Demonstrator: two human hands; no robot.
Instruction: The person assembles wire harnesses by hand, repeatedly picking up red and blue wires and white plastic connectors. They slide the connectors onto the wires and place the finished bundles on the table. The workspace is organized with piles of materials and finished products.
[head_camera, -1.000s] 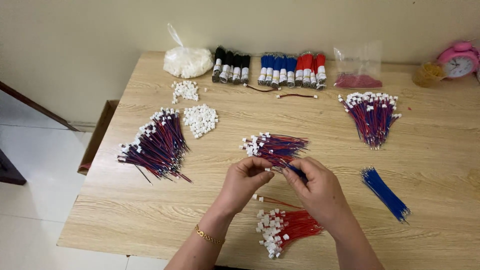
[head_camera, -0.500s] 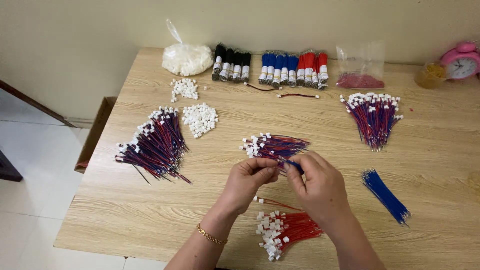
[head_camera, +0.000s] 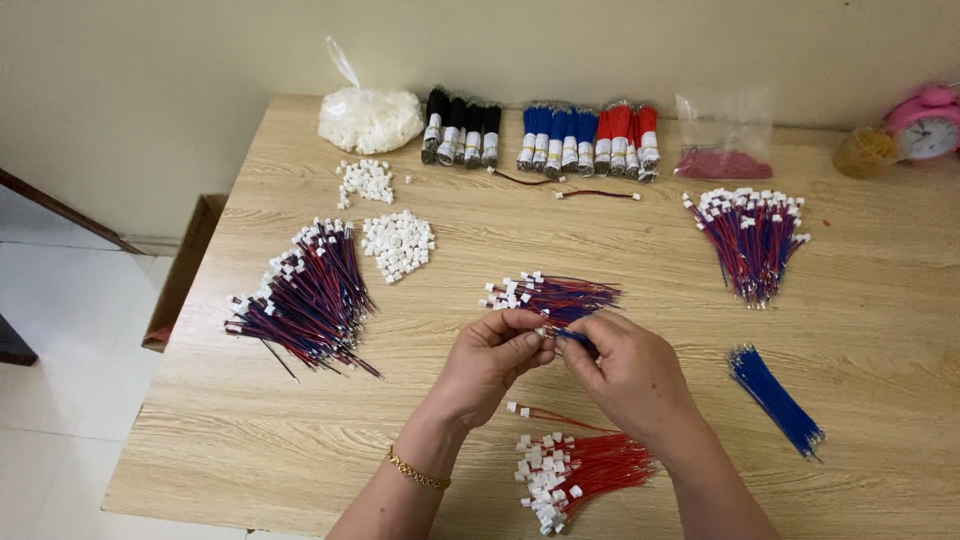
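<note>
At the middle of the wooden table (head_camera: 850, 330), both hands are bunched together over a small pile of red-and-blue wire leads with white plugs (head_camera: 552, 293). Compared with a second ago, not much has moved: the hands have crept a touch closer together, and the blue wire (head_camera: 574, 338) that stuck out further between them now shows only as a short stub, so my read is it's going into the little white connector (head_camera: 541, 331) pinched there.

Left hand (head_camera: 490, 362): fingers curled in, thumb and forefinger closed tight on that white connector, wrist with a gold bracelet (head_camera: 418, 470) angled up from the bottom edge. Right hand (head_camera: 628, 372): knuckles up, fingertips pinched narrow around the blue wire, pointing it at the left hand's fingertips. The two hands are touching at the fingertips.

Stuff around them:
- just below the hands, a pile of red wires with white plugs (head_camera: 575, 472)
- off to the right, a bundle of loose blue wires (head_camera: 776, 398)
- on the left, a big fan of finished red-blue leads (head_camera: 305, 298), with a heap of loose white connector housings (head_camera: 398, 243) beside it
- another fan of finished leads (head_camera: 752, 236) up on the right
- along the far edge, taped bundles of black, blue and red wire (head_camera: 545, 135), plus a clear bag of white parts (head_camera: 370, 115)
- a pink alarm clock (head_camera: 925, 120) in the far right corner
</note>
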